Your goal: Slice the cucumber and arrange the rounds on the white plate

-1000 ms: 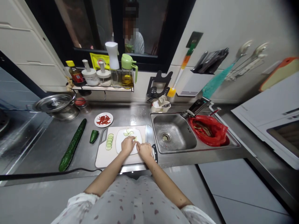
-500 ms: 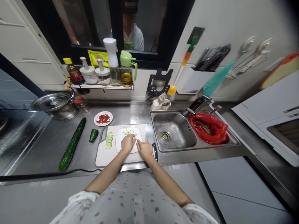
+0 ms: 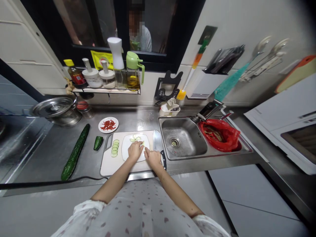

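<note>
Left hand point(image 3: 135, 151), right hand point(image 3: 153, 158): fingers curled, close together over white rounded-square plate point(image 3: 125, 148); pinch unclear. Pale-green, dark-rimmed cucumber slices point(image 3: 132, 140) just beyond. Probably arranging; next placement wants light fingertips.

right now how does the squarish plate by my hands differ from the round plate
The squarish plate looks larger than the round plate. The squarish plate rests on the cutting board, the round plate on the metal counter. The squarish plate bears pale green slices, the round plate small red pieces. Both are white.
</note>
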Demonstrator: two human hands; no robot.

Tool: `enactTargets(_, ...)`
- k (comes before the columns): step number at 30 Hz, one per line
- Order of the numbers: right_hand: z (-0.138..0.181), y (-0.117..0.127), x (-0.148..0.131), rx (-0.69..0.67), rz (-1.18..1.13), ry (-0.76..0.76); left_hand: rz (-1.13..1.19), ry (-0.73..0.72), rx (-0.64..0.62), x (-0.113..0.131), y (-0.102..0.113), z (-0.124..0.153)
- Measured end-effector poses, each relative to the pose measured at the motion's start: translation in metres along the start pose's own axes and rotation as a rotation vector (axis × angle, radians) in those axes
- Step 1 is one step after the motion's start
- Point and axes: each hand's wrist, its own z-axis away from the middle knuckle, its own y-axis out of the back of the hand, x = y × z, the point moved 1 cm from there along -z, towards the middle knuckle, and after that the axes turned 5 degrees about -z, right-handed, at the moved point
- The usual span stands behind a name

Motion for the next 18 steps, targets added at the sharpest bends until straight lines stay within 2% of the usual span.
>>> enactTargets(18, 0.0, 0.0022, -0.0005, -0.019, -0.029, -0.016, -0.011, -0.012, 0.024, -0.0027, -0.0047, -0.0034)
